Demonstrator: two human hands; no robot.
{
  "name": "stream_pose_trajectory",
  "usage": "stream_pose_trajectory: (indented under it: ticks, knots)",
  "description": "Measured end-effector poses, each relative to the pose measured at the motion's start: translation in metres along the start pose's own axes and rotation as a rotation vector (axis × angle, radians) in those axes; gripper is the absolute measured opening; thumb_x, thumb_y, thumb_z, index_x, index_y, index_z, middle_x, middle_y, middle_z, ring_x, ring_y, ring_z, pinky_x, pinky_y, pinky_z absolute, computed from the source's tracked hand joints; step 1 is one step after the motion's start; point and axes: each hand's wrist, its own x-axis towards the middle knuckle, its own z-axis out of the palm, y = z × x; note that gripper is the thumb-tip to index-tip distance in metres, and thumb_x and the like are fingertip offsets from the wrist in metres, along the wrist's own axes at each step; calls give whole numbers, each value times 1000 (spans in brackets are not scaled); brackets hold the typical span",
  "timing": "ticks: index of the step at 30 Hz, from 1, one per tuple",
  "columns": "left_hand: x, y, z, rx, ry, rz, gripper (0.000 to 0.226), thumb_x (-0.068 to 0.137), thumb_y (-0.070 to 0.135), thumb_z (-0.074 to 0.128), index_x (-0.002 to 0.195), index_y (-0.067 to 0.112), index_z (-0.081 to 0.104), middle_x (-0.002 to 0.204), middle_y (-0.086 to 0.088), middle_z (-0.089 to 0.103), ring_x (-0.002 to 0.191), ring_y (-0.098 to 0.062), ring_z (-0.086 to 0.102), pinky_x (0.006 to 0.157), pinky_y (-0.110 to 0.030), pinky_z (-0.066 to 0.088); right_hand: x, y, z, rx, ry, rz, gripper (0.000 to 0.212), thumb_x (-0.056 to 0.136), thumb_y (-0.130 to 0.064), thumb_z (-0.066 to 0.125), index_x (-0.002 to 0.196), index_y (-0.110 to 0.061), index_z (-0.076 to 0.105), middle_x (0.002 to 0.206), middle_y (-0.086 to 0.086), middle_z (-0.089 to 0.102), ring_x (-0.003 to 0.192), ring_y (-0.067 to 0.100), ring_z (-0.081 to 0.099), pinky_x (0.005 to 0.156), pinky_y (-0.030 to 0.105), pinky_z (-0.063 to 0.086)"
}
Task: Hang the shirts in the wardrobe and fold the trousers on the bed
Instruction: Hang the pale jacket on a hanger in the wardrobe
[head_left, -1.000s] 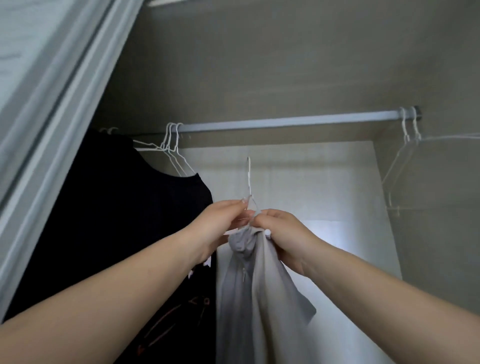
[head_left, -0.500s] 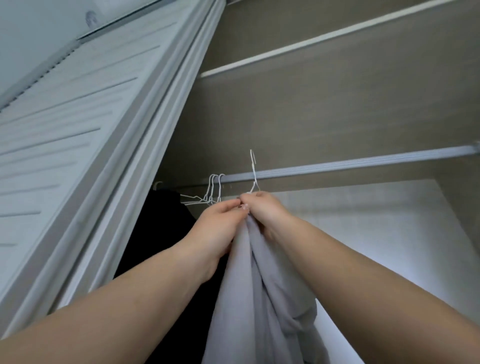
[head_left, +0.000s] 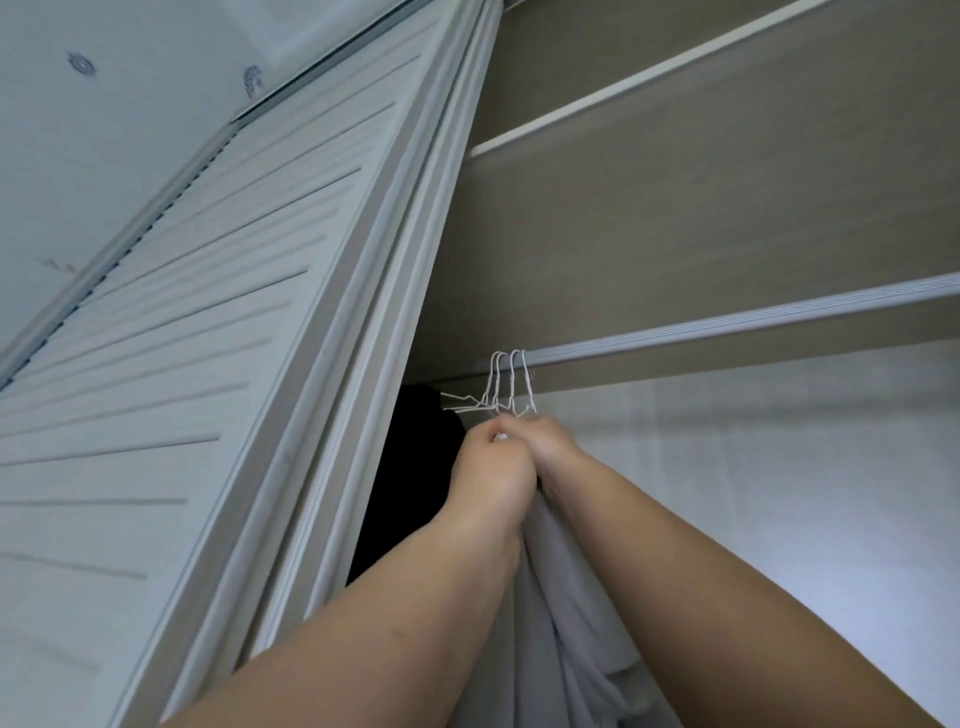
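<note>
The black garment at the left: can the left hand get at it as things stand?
Probably yes. The left hand is right beside the black garment, nothing between them. But it grips the grey shirt by its hanger, so it must let go first.

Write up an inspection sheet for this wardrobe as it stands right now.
Surface: wardrobe rail runs across under a shelf; no table or bed in view.
Job's things: grey shirt hangs down below both hands; white wire hangers hooked on the rail, the rightmost seemingly the shirt's.
Clutter: black garment hanging at the rail's left end.
Grippers: left hand and right hand both grip the shirt at the hanger's neck, just under the rail.
Cables: nothing seen.
Surroundings: slatted white door on the left; pale back wall of the wardrobe.
</note>
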Motion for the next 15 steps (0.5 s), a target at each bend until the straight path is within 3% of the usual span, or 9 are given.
stream_pose_trajectory:
  ticks: [5,7,9,11,13,15]
  knots:
    - [5,-3,0,-4,35,-2,40,93,-3,44,64,25,46,53,8,60,53,-2,59,54,-16,46,-9,1,-5,67,-46,-44,45,86,-42,63,50,-16,64,55,-1,65,66,22,64,64,30,49]
    - [4,-5,0,42,33,49,41,92,-2,47,63,27,42,40,15,55,40,14,51,41,-1,36,-18,8,-14,80,-40,-107,37,88,-43,60,66,-16,70,75,5,72,83,26,68,79,37,52]
    - [0,-7,-3,75,42,80,42,90,-1,50,64,29,40,50,11,52,39,22,43,41,2,32,-30,16,-26,86,-24,-147,32,90,-42,58,93,-13,72,93,10,72,95,27,67,90,42,50]
    - [-10,-12,-8,129,48,107,35,90,2,52,70,30,48,68,14,50,51,24,49,50,3,36,-53,21,-40,41,-19,-162,41,89,-43,59,118,-14,64,114,7,67,108,22,62,99,44,47]
    - [-25,-18,-13,175,16,98,21,89,6,54,96,24,61,84,14,58,79,11,61,71,-8,46,-79,23,-54,10,-37,-168,47,90,-39,60,127,-12,57,123,4,63,114,18,58,103,42,44]
    - [-43,-22,-24,212,10,93,33,89,6,54,117,24,55,91,21,55,84,12,59,72,-8,44,-104,24,-65,32,-63,-180,44,90,-33,61,128,-11,56,125,5,61,114,16,58,104,40,43]
